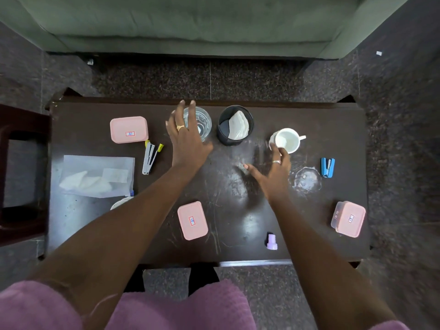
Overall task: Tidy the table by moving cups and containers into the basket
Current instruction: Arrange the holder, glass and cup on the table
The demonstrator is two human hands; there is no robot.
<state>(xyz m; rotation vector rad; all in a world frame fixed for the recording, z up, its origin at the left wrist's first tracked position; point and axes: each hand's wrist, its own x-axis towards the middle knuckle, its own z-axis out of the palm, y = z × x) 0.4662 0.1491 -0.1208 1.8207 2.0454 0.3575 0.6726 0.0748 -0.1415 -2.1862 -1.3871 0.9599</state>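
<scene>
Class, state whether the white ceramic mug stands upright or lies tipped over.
Upright: the white ceramic mug shows its round open mouth and inside floor to the overhead camera.

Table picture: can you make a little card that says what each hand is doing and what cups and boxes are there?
left hand: fingers straight, reaching over the clear glass
right hand: open, fingers at the white mug's near side
black cup: upright between glass and mug, white paper inside
pink boxes: far-left pink box, near pink box, right pink box, all lidded
basket: not in view
table: dark, scratched
</scene>
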